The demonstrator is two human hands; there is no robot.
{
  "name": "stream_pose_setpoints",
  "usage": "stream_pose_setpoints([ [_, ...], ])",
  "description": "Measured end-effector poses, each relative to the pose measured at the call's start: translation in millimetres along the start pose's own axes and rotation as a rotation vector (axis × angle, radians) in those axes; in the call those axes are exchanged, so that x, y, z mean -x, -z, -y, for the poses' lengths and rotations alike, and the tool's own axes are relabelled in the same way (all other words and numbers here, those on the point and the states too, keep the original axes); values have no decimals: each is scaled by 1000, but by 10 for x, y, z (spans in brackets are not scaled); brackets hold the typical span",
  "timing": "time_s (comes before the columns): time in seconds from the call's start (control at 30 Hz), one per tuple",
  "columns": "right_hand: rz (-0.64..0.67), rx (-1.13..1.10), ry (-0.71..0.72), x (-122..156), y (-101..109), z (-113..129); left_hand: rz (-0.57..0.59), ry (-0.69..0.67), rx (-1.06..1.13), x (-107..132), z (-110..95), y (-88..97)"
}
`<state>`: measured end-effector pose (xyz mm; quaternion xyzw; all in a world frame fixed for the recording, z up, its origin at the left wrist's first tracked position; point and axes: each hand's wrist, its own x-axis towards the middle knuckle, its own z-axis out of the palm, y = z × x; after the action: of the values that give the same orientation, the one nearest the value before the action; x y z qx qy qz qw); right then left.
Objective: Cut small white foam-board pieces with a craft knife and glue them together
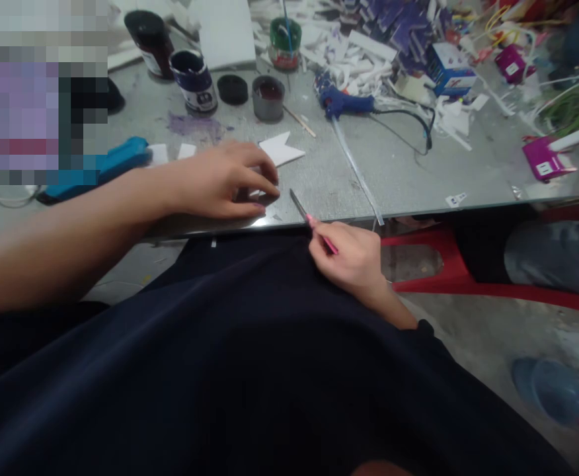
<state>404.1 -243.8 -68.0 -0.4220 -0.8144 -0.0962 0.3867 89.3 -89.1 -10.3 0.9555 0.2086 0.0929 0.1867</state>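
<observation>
My left hand (234, 180) rests near the front edge of the grey table, its fingers bent and apart. A small bit of white shows beneath those fingers, too hidden to make out. Just beyond the fingertips lies a white piece with a notched, pointed end (282, 149). My right hand (351, 254) is closed around a slim pink-handled knife (299, 203) at the table edge. Its narrow metal blade points up and left over the tabletop, a little to the right of my left fingertips.
A blue glue gun (344, 102) with a clear glue stick (356, 172) lies ahead. Paint jars (193, 82) and an open tin (268, 99) stand at the back. White scraps (363, 59) are heaped behind. A teal tool (101, 168) lies left; a red stool (448, 261) stands right.
</observation>
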Motion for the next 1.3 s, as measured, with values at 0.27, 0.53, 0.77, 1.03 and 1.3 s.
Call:
stream_pose_setpoints([
  [0.27, -203, -13, -285, 47, 93, -368, -42, 292, -82, 22, -83, 68],
  [0.53, 60, -20, -455, -428, -18, -963, -140, 428, 9, 18, -91, 103],
  [0.77, 290, 64, -472, -766, -151, -969, -298, 381, 69, 53, 178, 0],
  [1.03, 412, 66, -403, -815, 117, -841, -263, 550, -48, -28, 23, 51],
  [1.3, 583, -94, -163, -1478, 196, -865, -260, 527, -29, 3, 161, -24],
])
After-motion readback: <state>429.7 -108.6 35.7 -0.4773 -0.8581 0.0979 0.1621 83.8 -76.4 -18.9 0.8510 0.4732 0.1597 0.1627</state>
